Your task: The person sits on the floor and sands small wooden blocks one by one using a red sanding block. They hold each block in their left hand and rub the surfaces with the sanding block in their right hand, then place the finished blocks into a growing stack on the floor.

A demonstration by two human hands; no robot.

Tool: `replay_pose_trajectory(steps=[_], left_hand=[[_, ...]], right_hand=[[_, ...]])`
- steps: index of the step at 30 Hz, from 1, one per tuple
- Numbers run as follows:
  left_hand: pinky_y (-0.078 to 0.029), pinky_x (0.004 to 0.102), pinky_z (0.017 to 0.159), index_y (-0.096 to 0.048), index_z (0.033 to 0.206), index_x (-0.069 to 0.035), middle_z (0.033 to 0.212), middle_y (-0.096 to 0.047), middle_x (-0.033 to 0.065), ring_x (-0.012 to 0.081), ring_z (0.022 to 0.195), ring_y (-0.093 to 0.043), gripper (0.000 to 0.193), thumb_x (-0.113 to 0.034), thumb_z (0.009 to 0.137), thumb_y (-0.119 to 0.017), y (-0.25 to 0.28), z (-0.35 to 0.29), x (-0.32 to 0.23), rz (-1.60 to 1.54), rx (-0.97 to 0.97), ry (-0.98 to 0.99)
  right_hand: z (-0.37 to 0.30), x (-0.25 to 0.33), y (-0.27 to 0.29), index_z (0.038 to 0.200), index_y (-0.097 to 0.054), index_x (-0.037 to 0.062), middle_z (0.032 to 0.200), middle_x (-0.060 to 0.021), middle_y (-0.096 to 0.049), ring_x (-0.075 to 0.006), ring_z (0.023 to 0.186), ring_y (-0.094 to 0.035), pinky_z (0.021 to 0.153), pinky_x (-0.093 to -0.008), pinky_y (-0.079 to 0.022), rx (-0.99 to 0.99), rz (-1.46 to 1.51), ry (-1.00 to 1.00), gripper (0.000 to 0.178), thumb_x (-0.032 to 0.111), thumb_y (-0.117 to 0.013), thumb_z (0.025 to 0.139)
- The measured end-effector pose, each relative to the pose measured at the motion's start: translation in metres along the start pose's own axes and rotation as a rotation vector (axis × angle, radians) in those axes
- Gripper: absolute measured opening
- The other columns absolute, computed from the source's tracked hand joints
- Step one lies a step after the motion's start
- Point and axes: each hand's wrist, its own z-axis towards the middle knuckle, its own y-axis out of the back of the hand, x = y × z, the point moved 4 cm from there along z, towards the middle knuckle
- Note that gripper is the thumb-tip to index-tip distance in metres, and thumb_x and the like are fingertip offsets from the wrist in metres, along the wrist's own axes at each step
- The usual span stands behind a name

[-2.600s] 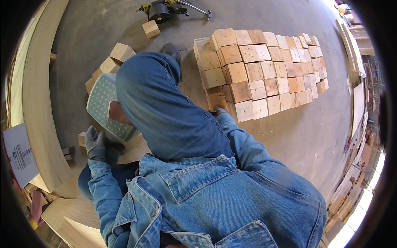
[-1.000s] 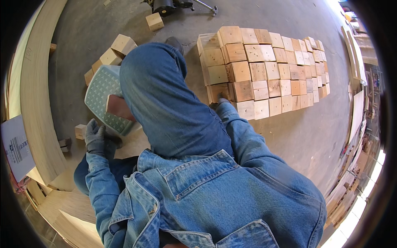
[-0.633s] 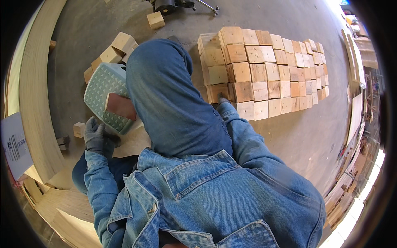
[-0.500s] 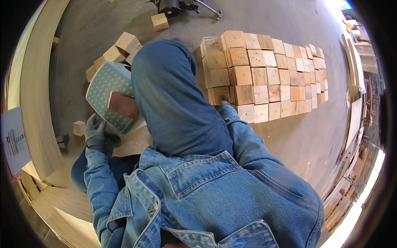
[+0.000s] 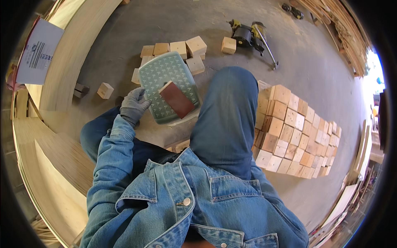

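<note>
My left hand (image 5: 135, 106), in a grey glove, is at the left edge of a green plastic stool (image 5: 154, 74) with a textured top. Its fingers are loosely bent and apart, with nothing visible in them; I cannot tell whether they touch the stool. A flat reddish-brown block with a pale edge, like a sanding block (image 5: 178, 100), lies on the stool top. My right forearm runs down behind my raised right knee, which hides the right hand. Beyond that knee stand stacked wooden blocks (image 5: 291, 134) in tight rows.
Several loose wooden blocks (image 5: 178, 48) lie behind the stool, and a single block (image 5: 105, 91) sits left of it. A nail gun (image 5: 248, 35) rests on the floor ahead beside another block (image 5: 228, 45). Long boards (image 5: 76, 53) line the left side, near a white box (image 5: 39, 51).
My view has swung to the right, so the stool and block stack appear shifted and the nail gun shows fully. My right hand, earlier partly visible at the stack, is now hidden behind my knee.
</note>
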Motion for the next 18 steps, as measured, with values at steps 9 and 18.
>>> replay_pose_trajectory(steps=[9,18], left_hand=[[-0.057,0.0424,0.097,-0.067,0.130,-0.005,0.121,-0.073,0.0163,0.0318,0.111,-0.072,0.057,-0.029,0.082,-0.086,0.013,-0.003,-0.042,0.121,-0.010,-0.068],[-0.058,0.0405,0.097,-0.068,0.128,-0.005,0.120,-0.072,0.0175,0.0332,0.110,-0.072,0.046,-0.018,0.086,-0.082,0.027,-0.012,-0.058,0.134,-0.032,-0.098]], right_hand=[[-0.014,0.018,0.001,0.141,-0.058,0.0006,0.124,-0.0170,-0.071,-0.0302,0.106,-0.067,0.095,-0.0428,-0.054,-0.071,0.036,-0.026,0.059,0.048,-0.058,0.106],[-0.029,0.051,0.001,0.142,-0.059,0.0062,0.120,-0.0143,-0.072,-0.0283,0.100,-0.068,0.090,-0.0440,-0.056,-0.128,0.045,0.039,0.052,0.042,-0.062,0.105]])
